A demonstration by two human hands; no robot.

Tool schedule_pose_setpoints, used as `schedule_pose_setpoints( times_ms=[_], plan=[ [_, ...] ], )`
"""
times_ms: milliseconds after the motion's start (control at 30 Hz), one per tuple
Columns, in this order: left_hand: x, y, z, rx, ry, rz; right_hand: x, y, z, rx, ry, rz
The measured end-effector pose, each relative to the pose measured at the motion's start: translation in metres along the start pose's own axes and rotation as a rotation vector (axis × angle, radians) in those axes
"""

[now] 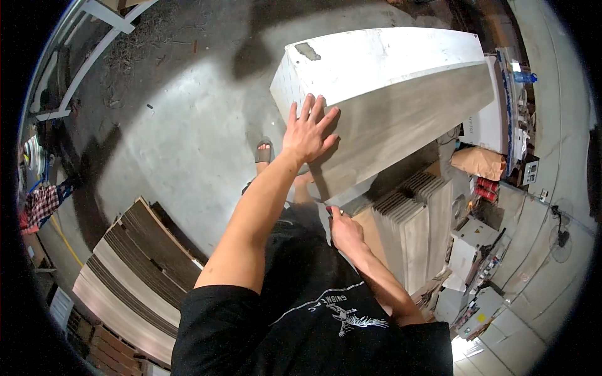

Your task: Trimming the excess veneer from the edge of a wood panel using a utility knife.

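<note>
A long box-shaped block [401,106] lies ahead of me, with a white upper face and a grey-brown face towards me. The white face has a dark patch near its left end. My left hand [307,135] is spread open, its fingers lying flat across the block's near-left edge. Lower and to the right, my right hand [346,230] is closed beside the block's near corner, in front of my body. A small dark-red end [329,210] shows at its fingers; most of the held thing is hidden, so its kind is unclear.
Stacked grey boards [407,225] stand upright close on my right. More long boards [135,263] lie stacked at my left. A brown paper package [478,161], a blue-capped bottle [525,77] and a wall fan [560,232] are along the right side.
</note>
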State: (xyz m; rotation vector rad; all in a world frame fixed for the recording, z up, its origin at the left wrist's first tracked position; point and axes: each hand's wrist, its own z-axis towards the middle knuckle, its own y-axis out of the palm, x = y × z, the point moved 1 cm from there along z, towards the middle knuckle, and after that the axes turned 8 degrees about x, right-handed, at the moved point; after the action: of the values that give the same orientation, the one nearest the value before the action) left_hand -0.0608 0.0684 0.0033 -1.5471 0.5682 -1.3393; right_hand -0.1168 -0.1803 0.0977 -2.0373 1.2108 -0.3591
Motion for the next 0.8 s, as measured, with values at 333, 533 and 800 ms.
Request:
schedule_pose_setpoints(
  times_ms=[333, 533, 800],
  plan=[
    [-0.015, -0.014, 0.003, -0.128, -0.068, -0.075, 0.05, 0.055, -0.008, -0.185, 0.122, 0.256],
    [0.015, 0.001, -0.006, -0.131, -0.028, -0.121, 0.088, 0.072, -0.02, 0.295, 0.043, 0.577],
    [0.01, -0.017, -0.016, -0.103, -0.016, -0.036, 0.056, 0.013, 0.082, 0.634, 0.168, 0.835]
  ],
)
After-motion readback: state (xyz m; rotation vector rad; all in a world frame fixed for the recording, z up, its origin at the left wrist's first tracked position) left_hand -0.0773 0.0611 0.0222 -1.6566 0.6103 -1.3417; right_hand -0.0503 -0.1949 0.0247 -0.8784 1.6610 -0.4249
